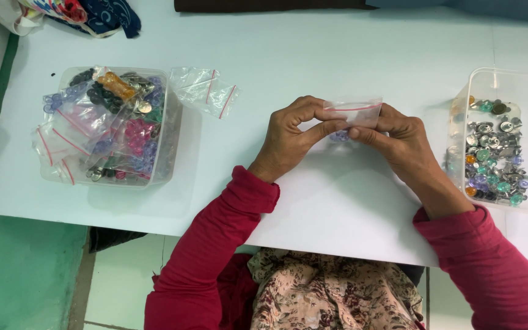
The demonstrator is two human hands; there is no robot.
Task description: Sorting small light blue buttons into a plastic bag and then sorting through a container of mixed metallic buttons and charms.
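Both hands meet over the middle of the white table (337, 55). My left hand (291, 137) and my right hand (398, 137) pinch a small clear zip bag (355, 111) with a red seal line between thumbs and fingers. A few pale purple buttons (339, 135) show through the bag's bottom, just under my left thumb. Red sleeves cover both forearms.
A clear tub (169, 140) at the left holds many small bags of coloured buttons. An empty zip bag (206, 91) lies beside it. At the right a clear tub (459, 116) holds loose metallic and coloured buttons (493, 153). Folded cloth (80, 15) lies at the far left corner.
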